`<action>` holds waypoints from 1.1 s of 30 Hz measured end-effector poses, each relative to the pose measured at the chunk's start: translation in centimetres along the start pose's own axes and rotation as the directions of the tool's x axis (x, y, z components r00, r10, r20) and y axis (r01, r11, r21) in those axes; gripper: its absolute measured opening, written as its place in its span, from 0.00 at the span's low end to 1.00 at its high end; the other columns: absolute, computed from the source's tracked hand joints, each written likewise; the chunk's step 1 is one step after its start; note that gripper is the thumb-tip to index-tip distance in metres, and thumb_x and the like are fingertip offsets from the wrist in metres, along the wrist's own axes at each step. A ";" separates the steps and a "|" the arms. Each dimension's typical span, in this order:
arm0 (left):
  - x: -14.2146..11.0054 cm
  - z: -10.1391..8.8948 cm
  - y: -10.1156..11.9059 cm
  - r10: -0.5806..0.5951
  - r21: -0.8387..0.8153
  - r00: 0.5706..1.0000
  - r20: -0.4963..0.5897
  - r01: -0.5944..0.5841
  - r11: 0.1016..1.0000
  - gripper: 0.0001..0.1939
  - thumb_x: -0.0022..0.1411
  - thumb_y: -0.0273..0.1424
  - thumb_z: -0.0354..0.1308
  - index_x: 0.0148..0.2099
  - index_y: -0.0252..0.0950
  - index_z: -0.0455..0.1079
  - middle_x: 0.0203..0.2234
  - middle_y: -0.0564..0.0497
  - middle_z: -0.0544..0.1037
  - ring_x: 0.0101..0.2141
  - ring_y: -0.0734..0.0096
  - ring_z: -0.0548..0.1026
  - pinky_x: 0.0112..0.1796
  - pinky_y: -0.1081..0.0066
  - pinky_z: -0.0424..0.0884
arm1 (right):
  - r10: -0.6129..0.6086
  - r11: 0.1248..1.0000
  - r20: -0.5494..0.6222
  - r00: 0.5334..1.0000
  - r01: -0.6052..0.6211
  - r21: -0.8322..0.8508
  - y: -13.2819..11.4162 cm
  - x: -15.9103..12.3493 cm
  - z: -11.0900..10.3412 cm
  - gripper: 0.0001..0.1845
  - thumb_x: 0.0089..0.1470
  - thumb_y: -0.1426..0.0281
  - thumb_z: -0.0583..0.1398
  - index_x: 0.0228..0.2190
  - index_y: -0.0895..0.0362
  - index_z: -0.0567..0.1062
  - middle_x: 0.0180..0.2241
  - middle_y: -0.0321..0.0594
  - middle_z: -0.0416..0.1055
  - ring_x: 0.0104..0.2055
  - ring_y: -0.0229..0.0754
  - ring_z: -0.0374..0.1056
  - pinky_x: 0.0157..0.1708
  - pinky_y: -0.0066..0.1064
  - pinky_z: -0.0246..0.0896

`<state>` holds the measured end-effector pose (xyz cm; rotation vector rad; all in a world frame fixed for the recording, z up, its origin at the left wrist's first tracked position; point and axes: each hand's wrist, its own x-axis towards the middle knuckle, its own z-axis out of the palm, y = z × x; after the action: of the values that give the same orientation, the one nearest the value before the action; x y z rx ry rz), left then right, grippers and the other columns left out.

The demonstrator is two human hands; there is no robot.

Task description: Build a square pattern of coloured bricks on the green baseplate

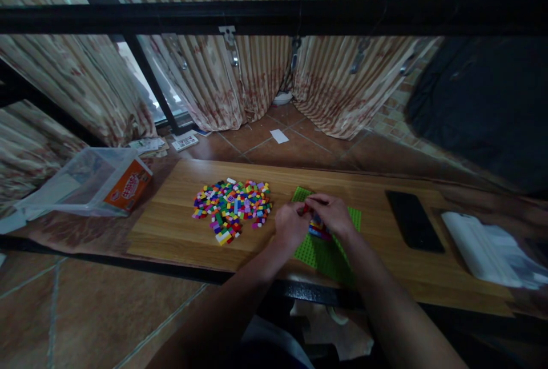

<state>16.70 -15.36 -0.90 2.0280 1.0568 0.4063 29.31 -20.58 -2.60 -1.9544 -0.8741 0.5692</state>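
A long board with a light wood-grain top carries the work. Right of its middle lies a bright green studded plastic baseplate, set at a slant, one corner close to the board's far edge and its nearer part reaching the near edge. On the baseplate sits a low build of blue, red and other coloured plastic bricks, partly covered by the hands.

The right hand comes in over the baseplate, its thumb and forefinger pinching a small red plastic brick just beyond the build. The left hand meets it from the baseplate's left edge, fingers bent and gathered, tips beside the same red brick; I cannot tell whether they grip it too.

Left of the baseplate, near the middle of the board's left half, spreads a loose pile of small multicoloured plastic bricks, well apart from the board's left edge. Toward the right end lies a flat black rectangular phone, slanted, its upper end near the far edge. Beyond it, a white package with clear plastic wrapping overlaps the board's right edge. Past the left edge stands a clear plastic box with an orange label.
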 end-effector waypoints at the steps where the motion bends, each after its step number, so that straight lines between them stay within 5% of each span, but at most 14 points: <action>1: 0.1 0.0 -0.2 0.005 -0.010 1.000 0.019 -0.005 1.000 0.09 0.59 0.31 0.57 0.38 0.38 0.79 0.28 0.53 0.80 0.29 0.71 0.75 0.32 0.74 0.66 | 0.012 1.000 -0.002 1.000 -0.012 0.013 0.0 0.1 0.0 0.15 0.48 0.59 0.62 0.33 0.55 0.82 0.31 0.39 0.80 0.34 0.44 0.74 0.37 0.35 0.67; 11: -0.3 -1.0 -1.3 0.151 -0.079 0.985 0.088 -0.144 0.986 0.17 0.64 0.31 0.54 0.52 0.37 0.75 0.41 0.47 0.81 0.38 0.68 0.77 0.45 0.69 0.72 | 0.097 0.990 -0.015 0.995 -0.095 0.103 -0.1 0.2 0.0 0.15 0.42 0.59 0.64 0.30 0.54 0.83 0.30 0.39 0.80 0.31 0.43 0.74 0.34 0.33 0.66; 28: 0.0 -0.7 -1.7 0.177 -0.165 0.979 0.100 -0.159 0.973 0.17 0.59 0.23 0.53 0.47 0.37 0.78 0.38 0.50 0.83 0.38 0.67 0.78 0.44 0.70 0.72 | 0.077 0.992 -0.011 0.997 -0.075 0.101 0.6 0.2 0.3 0.16 0.42 0.57 0.65 0.31 0.54 0.82 0.32 0.40 0.81 0.34 0.45 0.75 0.38 0.36 0.67; 33: -0.6 -0.6 -1.8 0.180 -0.172 0.982 0.063 -0.167 0.971 0.17 0.62 0.24 0.52 0.49 0.37 0.76 0.41 0.48 0.81 0.40 0.67 0.78 0.46 0.69 0.72 | 0.029 0.995 0.002 1.000 -0.029 0.093 0.9 -0.6 -1.1 0.23 0.51 0.50 0.58 0.36 0.54 0.81 0.37 0.42 0.81 0.37 0.46 0.75 0.41 0.38 0.68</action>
<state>15.00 -14.87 -1.89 1.9754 0.7739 0.4849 29.96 -21.97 -2.78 -1.8851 -0.8064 0.6166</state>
